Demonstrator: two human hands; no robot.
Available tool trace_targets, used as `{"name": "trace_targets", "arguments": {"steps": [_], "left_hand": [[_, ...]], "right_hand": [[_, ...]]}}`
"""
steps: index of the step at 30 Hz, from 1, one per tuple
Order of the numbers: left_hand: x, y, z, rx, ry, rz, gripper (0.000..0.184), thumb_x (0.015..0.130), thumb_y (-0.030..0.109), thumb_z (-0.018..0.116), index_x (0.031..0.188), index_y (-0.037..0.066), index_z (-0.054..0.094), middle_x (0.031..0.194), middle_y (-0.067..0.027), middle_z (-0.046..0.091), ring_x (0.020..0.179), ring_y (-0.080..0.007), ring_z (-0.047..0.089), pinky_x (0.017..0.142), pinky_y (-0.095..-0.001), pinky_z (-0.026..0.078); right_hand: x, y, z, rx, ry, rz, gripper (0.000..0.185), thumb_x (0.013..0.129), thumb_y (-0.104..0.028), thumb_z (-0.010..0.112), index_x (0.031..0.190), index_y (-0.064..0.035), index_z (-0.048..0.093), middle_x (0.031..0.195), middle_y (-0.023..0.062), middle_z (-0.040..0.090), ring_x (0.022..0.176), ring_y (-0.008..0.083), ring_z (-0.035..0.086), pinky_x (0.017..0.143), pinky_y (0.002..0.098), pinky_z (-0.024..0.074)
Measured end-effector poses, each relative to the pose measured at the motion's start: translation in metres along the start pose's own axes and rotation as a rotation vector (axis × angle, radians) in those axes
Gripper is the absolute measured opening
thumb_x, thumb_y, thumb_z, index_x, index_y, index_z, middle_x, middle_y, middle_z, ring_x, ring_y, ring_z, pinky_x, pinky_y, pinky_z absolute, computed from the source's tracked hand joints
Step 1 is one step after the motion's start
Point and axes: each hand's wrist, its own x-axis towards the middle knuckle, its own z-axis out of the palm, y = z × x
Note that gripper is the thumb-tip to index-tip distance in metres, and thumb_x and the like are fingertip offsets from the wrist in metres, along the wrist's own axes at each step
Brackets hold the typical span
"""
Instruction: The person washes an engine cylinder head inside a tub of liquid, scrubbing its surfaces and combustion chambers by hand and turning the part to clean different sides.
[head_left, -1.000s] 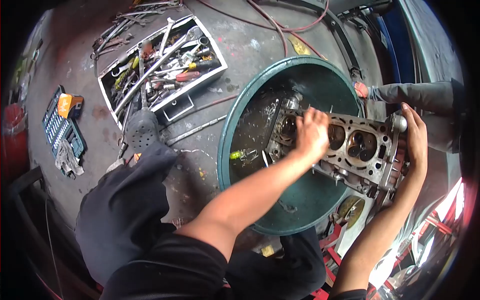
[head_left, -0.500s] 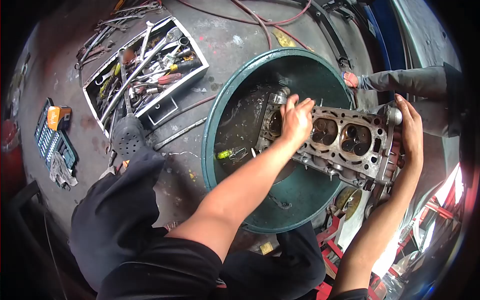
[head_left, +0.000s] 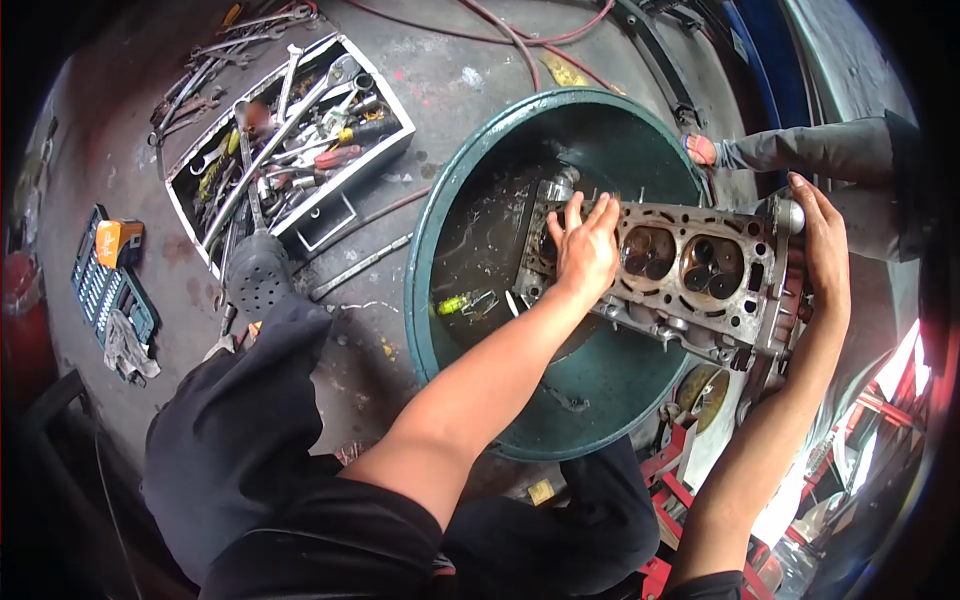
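From where I stood, the long grey metal cylinder head (head_left: 676, 262) lay directly beneath the left hand (head_left: 585, 245), its long axis running rightward to the right hand (head_left: 822, 240); both touched it, neither nearer. The left grip was spread, palm down on the flat face, grasping nothing; the right curved along the end, whether closed on it I couldn't tell. I counted one cylinder head, three round dark chambers (head_left: 712, 267) showing, one round green tub (head_left: 416, 290) below the left grip, and one white-edged rectangular toolbox (head_left: 352, 184) well left of it.
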Motion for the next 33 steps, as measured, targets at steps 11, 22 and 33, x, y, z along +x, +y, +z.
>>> {"name": "trace_targets", "arguments": {"steps": [11, 22, 33], "left_hand": [[-0.029, 0.021, 0.002, -0.137, 0.074, 0.031, 0.05, 0.085, -0.001, 0.056, 0.135, 0.005, 0.053, 0.138, -0.0128, 0.055, 0.133, -0.0383, 0.04, 0.107, -0.0594, 0.025], [-0.014, 0.014, 0.013, -0.207, 0.08, -0.031, 0.051, 0.093, 0.007, 0.052, 0.142, -0.001, 0.041, 0.134, -0.0227, 0.052, 0.136, -0.0385, 0.034, 0.109, -0.0588, 0.023], [-0.007, 0.015, 0.008, -0.232, 0.066, -0.041, 0.049, 0.093, 0.007, 0.052, 0.14, 0.002, 0.044, 0.132, -0.0255, 0.051, 0.133, -0.0386, 0.039, 0.106, -0.0547, 0.029]], "right_hand": [[0.016, 0.012, -0.003, -0.165, 0.085, -0.196, 0.057, 0.094, -0.047, 0.057, 0.132, -0.005, 0.058, 0.12, 0.0127, 0.065, 0.106, 0.0234, 0.062, 0.072, 0.0329, 0.0542], [0.016, 0.018, -0.004, -0.156, 0.09, -0.301, 0.057, 0.094, -0.045, 0.059, 0.13, -0.001, 0.059, 0.117, 0.0152, 0.066, 0.106, 0.0217, 0.062, 0.089, 0.0314, 0.0484], [0.007, 0.008, -0.004, -0.008, -0.008, -0.053, 0.058, 0.094, -0.046, 0.059, 0.132, -0.0026, 0.058, 0.112, 0.0093, 0.065, 0.084, 0.0174, 0.063, 0.063, 0.03, 0.0519]]}}
